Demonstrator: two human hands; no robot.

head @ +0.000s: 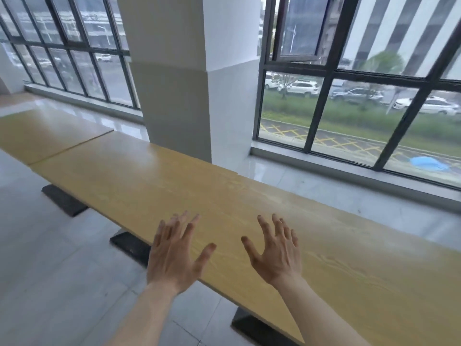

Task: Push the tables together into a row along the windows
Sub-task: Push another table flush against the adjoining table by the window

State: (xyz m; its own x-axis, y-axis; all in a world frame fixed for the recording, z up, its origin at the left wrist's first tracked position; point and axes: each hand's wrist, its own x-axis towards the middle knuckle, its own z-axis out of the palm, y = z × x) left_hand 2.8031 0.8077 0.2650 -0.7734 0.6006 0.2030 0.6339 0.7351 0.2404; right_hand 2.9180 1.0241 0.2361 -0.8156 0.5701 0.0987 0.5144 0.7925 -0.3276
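Head view: left hand [174, 255] and right hand [277, 253] both palm-down, fingers spread wide, holding nothing, over near table [174, 181] edge; contact unclear. Two tables seen: far table [42, 133] butts its left end, by the windows [349, 96]. Three dark bases [63, 199] visible.

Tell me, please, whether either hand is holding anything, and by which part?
Nothing is held. The left hand and right hand are open, fingers spread, over the long yellow wood-grain tabletop, gripping no edge.
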